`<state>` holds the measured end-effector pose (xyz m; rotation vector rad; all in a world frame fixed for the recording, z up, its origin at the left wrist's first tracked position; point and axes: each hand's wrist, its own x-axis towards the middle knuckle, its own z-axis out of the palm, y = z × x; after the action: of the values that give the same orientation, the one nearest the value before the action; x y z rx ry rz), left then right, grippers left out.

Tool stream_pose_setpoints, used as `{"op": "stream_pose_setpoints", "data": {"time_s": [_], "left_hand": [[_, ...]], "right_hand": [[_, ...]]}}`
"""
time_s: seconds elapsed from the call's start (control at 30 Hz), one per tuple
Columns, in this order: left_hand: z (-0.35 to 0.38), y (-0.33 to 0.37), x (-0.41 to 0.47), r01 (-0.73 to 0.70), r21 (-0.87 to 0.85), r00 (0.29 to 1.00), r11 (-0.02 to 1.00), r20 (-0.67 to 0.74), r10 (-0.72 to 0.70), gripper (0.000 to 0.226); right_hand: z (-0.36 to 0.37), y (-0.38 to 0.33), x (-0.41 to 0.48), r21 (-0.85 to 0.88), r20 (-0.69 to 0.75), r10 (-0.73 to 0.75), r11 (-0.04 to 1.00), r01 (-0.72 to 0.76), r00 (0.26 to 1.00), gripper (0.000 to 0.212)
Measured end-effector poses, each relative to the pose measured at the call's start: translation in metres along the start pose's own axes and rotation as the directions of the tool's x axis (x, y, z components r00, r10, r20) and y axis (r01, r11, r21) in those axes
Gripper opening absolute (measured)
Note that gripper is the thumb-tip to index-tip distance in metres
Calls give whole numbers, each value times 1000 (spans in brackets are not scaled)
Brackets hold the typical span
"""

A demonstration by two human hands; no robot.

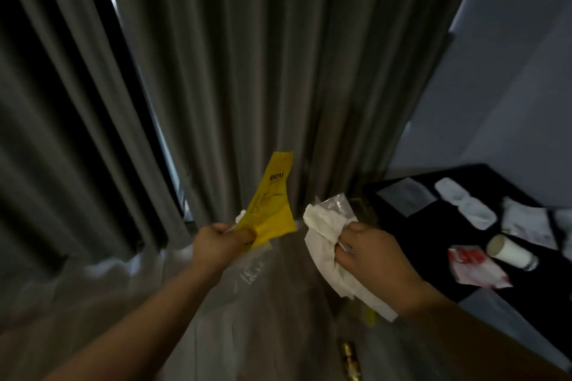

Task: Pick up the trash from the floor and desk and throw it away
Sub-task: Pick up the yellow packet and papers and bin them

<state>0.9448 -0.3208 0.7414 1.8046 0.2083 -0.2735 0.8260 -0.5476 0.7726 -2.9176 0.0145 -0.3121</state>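
My left hand (221, 243) grips a yellow printed wrapper (272, 204) that sticks upward, and a clear plastic bag (250, 275) hangs below the same hand. My right hand (368, 252) is closed on a crumpled white tissue (325, 235) together with a bit of clear plastic (335, 202); the tissue trails down past my wrist. Both hands are held in front of the grey curtain. On the black desk (526, 294) at the right lie a red-and-white wrapper (476, 266), a white paper cup (510, 252) on its side and several white crumpled pieces (464, 202).
A grey curtain (247, 71) fills the view ahead, with a dark gap at the left. A pale wall (510, 86) rises behind the desk. A small brass-coloured object (351, 359) lies on the floor near the bottom edge.
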Motion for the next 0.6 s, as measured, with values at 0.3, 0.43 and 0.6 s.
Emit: {"op": "stream_pose_setpoints", "data": {"time_s": [0.3,0.43,0.6], "left_hand": [[-26,67,-86,-247,-8,916,969,324,236,15],[-16,86,-136,-303,-35,836,952,469,283,14],[18,113,-205,-360,-112,722,926,594,353,16]], "right_hand": [[-108,-79,-108,-86,-221,194,972,-217,956,19],[-143,-101,-166,-128,-272,321,922,-364,907,20],[-197,-113,-243,-142,-382,466,824,-549,798,28]]}}
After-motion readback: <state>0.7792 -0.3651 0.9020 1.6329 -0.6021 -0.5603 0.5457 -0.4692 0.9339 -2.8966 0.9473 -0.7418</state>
